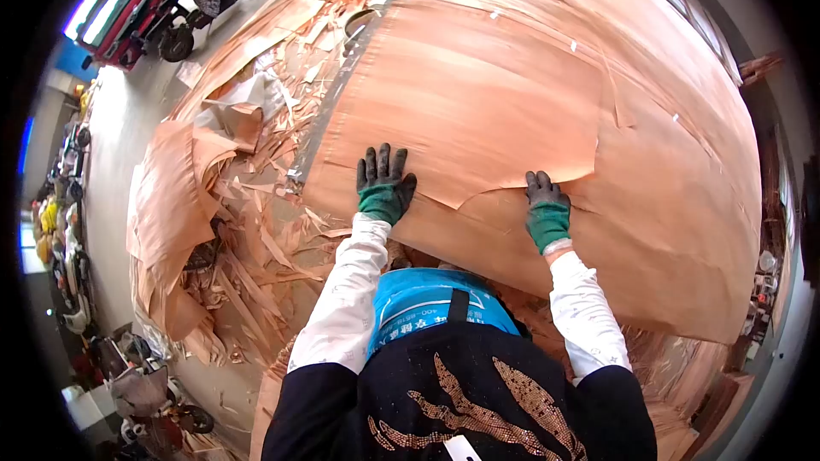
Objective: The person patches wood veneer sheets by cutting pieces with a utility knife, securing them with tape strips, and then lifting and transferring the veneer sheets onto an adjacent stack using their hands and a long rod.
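Note:
A large stack of thin reddish-brown wood veneer sheets (675, 230) fills the middle and right. On top lies a smaller sheet (487, 94) with an uneven, torn near edge. My left hand (384, 183), in a green glove with dark fingers, lies flat with spread fingers near the stack's left side. My right hand (547, 209), gloved alike, rests by the smaller sheet's near edge, its fingertips at that edge and its fingers fairly straight. Neither hand is wrapped around anything.
A dark metal strip (337, 90) runs along the stack's left edge. Veneer scraps (265, 239) litter the floor at left, beside a pile of bent sheets (166, 205). A red vehicle (120, 17) and motorbikes stand at upper left. A blue apron (418, 290) covers my waist.

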A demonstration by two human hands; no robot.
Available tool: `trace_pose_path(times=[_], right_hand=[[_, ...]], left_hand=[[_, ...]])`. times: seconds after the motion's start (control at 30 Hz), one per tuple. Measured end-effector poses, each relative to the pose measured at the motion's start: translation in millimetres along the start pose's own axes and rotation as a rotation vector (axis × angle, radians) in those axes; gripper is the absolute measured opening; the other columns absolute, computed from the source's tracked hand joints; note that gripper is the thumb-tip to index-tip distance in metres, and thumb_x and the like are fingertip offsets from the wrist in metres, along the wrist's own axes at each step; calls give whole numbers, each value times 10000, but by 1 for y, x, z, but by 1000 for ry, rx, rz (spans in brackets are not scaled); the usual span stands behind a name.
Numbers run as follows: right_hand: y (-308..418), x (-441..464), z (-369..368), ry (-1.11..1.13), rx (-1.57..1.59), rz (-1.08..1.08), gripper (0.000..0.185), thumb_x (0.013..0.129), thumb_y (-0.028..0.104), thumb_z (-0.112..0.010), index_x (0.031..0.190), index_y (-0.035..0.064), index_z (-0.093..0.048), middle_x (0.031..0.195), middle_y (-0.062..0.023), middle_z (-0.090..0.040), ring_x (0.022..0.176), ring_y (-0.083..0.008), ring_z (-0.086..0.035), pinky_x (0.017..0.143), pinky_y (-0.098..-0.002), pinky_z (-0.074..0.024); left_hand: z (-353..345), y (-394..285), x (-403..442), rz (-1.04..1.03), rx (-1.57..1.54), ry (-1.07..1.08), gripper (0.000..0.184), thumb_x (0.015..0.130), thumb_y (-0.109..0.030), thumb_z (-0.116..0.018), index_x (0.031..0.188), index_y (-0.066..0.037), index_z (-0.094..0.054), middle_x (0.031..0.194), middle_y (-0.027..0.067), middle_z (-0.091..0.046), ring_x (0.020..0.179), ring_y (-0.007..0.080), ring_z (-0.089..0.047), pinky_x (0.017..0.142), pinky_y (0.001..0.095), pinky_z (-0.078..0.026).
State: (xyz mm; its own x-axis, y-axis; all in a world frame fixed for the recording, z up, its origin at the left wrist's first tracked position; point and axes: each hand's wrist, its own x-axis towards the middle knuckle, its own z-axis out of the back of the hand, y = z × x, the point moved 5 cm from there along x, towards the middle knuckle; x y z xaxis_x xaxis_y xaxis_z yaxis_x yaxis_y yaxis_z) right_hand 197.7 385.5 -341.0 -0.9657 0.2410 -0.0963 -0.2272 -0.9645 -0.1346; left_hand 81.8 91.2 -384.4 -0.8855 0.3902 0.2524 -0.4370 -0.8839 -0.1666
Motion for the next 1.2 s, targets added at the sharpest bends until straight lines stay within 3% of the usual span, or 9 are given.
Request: trace_pose_path(times=[0.17, 0.33, 0.43, 0.53, 0.67, 0.77, 0.93, 0.97, 1.2], right_hand=[[-9, -4, -25, -85, 125, -5, 610, 765, 38, -547, 1354, 139, -425, 1370, -105, -451, 1076, -319, -565, 829, -446, -489], [-59, -43, -21, 137, 770, -151, 620, 769, -110, -477, 1345, 118, -467, 1212, -97, -550, 870, -182, -606, 741, -303, -504], [-112, -44, 6, 77, 1794, -646, 657, 759, -141, -487, 1361, 120, -471, 1141, -59, -570, 811, -99, -529, 728, -221, -472], [-120, -29, 14, -55, 1688, -449, 660, 760, -130, -512, 1367, 125, -478, 1048, -53, -584, 758, -82, -506, 695, -210, -472], [-39, 10, 4, -126, 883, -133, 421, 881, 116, -494, 1301, 111, -528, 1016, -209, -654, 853, -334, -625, 732, -371, -515], [15, 21, 11, -20, 820, -50, 410, 849, 118, -554, 1247, 25, -529, 1041, -224, -617, 929, -372, -598, 818, -430, -498], [32, 55, -48, -226, 788, 79, 404, 819, 70, -551, 1223, 54, -561, 937, -166, -639, 825, -277, -616, 729, -363, -497], [26, 44, -27, 134, 884, -73, 449, 857, 100, -503, 1306, 84, -500, 1211, -190, -582, 1098, -317, -573, 935, -375, -467], [12, 62, -54, 131, 503, 155, 438, 874, 83, -552, 1310, 98, -503, 1099, -104, -611, 909, -232, -635, 768, -355, -515]], left_hand=[[-16, 10, -2, -71, 18, -39, 574, 863, -411, -523, 1396, -222, -422, 1469, 161, -352, 1350, 416, -298, 1102, 561, -202], [-6, 13, 5, -100, 22, 50, 581, 853, -397, -552, 1391, -217, -427, 1454, 169, -374, 1333, 409, -325, 1091, 529, -244], [-8, 11, 4, -86, 48, 100, 581, 859, -393, -547, 1395, -214, -416, 1454, 167, -372, 1332, 413, -325, 1093, 530, -245], [-5, 9, 5, -75, 55, 188, 617, 867, -406, -535, 1426, -208, -365, 1482, 170, -330, 1359, 418, -274, 1114, 520, -209], [-11, 11, 6, -62, 56, 211, 624, 866, -411, -538, 1431, -210, -365, 1483, 185, -320, 1363, 429, -258, 1120, 514, -199], [-22, 19, 5, -106, 74, 160, 618, 860, -398, -550, 1421, -201, -384, 1481, 189, -322, 1354, 435, -268, 1116, 519, -208], [-12, 12, 6, -117, 64, 48, 578, 828, -374, -570, 1365, -197, -455, 1419, 201, -406, 1304, 444, -351, 1081, 560, -257], [-13, 11, 0, -112, -4, 14, 582, 828, -406, -569, 1366, -220, -450, 1429, 191, -395, 1311, 444, -342, 1084, 561, -251], [24, 21, 0, -25, -213, -57, 544, 842, -362, -596, 1327, -143, -483, 1402, 181, -429, 1294, 398, -389, 1076, 511, -298]])
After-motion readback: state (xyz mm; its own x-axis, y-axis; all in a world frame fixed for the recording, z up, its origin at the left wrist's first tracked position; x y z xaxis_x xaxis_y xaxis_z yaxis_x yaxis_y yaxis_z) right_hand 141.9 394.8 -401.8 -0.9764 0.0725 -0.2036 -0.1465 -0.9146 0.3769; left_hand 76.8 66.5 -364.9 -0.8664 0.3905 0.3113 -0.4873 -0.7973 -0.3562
